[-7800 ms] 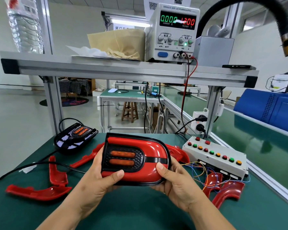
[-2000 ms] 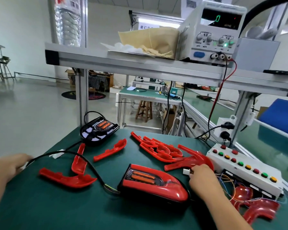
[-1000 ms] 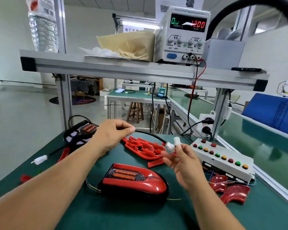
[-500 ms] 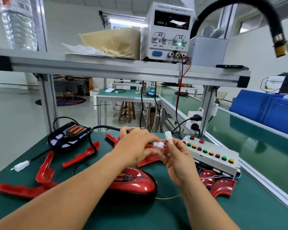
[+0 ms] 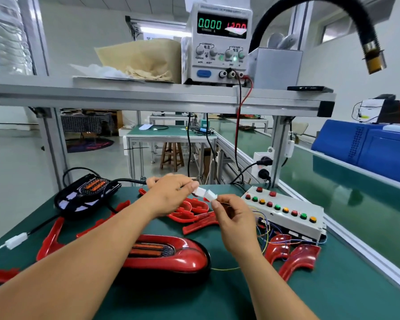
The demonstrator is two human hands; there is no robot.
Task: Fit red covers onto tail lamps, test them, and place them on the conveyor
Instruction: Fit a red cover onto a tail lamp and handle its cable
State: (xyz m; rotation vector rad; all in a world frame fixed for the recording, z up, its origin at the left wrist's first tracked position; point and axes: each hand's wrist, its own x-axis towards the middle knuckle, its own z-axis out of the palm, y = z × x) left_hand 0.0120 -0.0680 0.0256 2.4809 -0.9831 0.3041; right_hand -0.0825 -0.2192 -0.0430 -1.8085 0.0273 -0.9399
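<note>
A tail lamp with its red cover (image 5: 171,257) lies on the green table just under my forearms. Above it, my left hand (image 5: 171,195) pinches a white plug (image 5: 199,191) on the end of a black cable (image 5: 125,180). My right hand (image 5: 233,218) pinches a second white connector (image 5: 211,195) with thin coloured wires, and the two connectors touch end to end. A white test box (image 5: 286,211) with red, green and orange buttons sits to the right. Loose red covers (image 5: 192,211) lie behind my hands.
A bare black tail lamp (image 5: 86,195) sits at the back left, with another white plug (image 5: 15,241) near the left edge. More red covers (image 5: 296,257) lie right of the lamp. A power supply (image 5: 219,42) stands on the shelf above. The green conveyor (image 5: 346,199) runs along the right.
My hands have brought the two white connectors together, end to end. The view has shifted slightly, and the lamp stays on the table.
</note>
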